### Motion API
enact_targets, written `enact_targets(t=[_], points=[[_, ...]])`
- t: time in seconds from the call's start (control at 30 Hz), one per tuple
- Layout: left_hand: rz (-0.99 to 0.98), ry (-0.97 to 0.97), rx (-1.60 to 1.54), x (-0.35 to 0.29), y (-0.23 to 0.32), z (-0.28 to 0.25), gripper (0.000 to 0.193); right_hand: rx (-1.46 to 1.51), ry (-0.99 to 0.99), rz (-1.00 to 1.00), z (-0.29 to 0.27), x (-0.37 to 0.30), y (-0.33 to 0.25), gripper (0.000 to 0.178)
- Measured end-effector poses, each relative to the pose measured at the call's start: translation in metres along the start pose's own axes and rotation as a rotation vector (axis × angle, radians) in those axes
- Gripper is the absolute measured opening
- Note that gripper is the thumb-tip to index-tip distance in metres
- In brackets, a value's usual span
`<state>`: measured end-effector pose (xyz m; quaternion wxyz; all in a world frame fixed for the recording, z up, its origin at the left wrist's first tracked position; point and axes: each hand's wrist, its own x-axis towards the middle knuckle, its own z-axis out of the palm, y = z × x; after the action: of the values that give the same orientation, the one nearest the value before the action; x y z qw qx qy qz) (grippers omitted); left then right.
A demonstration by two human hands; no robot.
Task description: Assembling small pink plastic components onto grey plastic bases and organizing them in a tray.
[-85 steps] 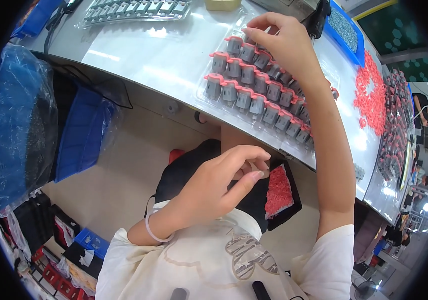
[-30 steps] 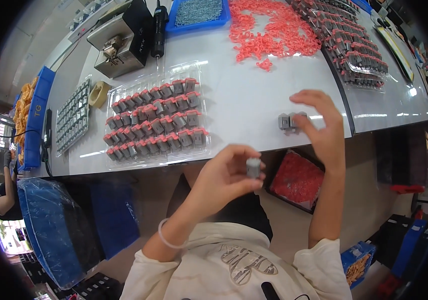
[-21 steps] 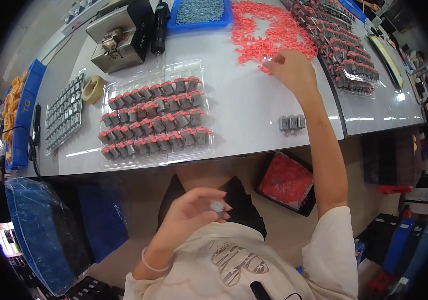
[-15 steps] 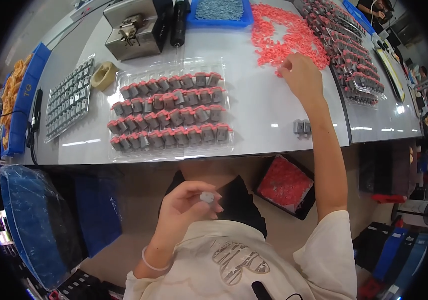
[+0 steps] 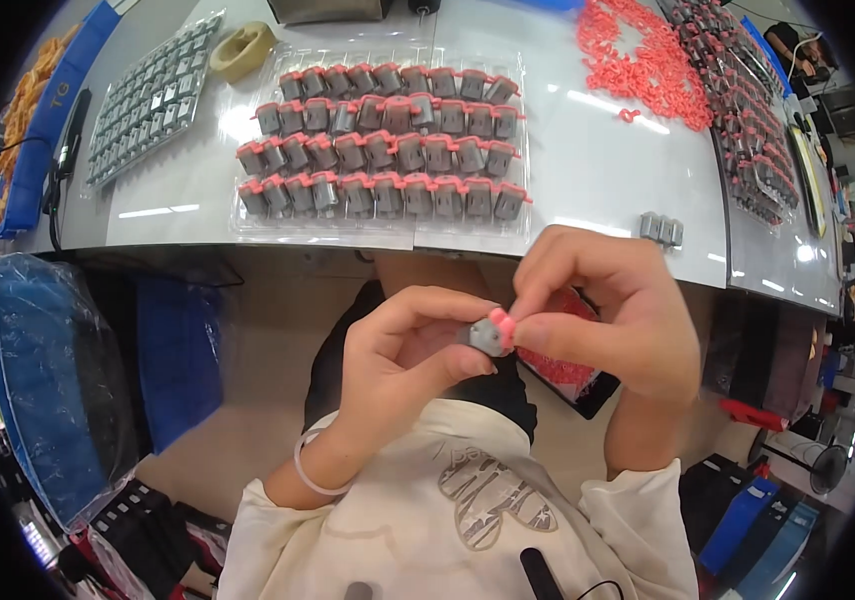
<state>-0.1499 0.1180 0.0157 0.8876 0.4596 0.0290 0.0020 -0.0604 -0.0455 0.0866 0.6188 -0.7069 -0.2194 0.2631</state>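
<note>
pink clip (image 5: 504, 322) in right fingers (image 5: 563, 338) touches grey block (image 5: 487, 340)

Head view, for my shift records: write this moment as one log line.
left hand: holding grey block; right hand: pinching pink clip against block; loose grey blocks: on table; pink clip pile: on table

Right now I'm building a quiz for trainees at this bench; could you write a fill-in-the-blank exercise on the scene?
The left hand holds a small part coloured ____. The right hand pinches at a pink piece, while the pale wristband is on the ____ arm. The clear tray holds pink-topped parts in ____ rows.

Missing words: gray; left; four.
</note>
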Motion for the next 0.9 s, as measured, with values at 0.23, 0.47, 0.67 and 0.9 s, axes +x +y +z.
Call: enact_targets(t=[0.23,0.47,0.67,0.9], points=[[0.081,0.015,0.071,-0.007,-0.004,0.002,0.034,0.192,0.114,0.079,0.025,-0.017,0.006,0.006],[0.035,0.020,-0.026,-0.014,-0.004,0.004,0.034,-0.280,0.129,-0.428,0.028,-0.024,0.028,0.018],[0.093,-0.177,-0.007,-0.022,-0.004,0.001,0.032,-0.323,0.082,-0.493,0.018,-0.025,0.035,0.032],[0.178,-0.161,0.102,-0.025,-0.001,0.001,0.034,-0.136,-0.052,-0.529,0.017,-0.019,0.045,0.027]])
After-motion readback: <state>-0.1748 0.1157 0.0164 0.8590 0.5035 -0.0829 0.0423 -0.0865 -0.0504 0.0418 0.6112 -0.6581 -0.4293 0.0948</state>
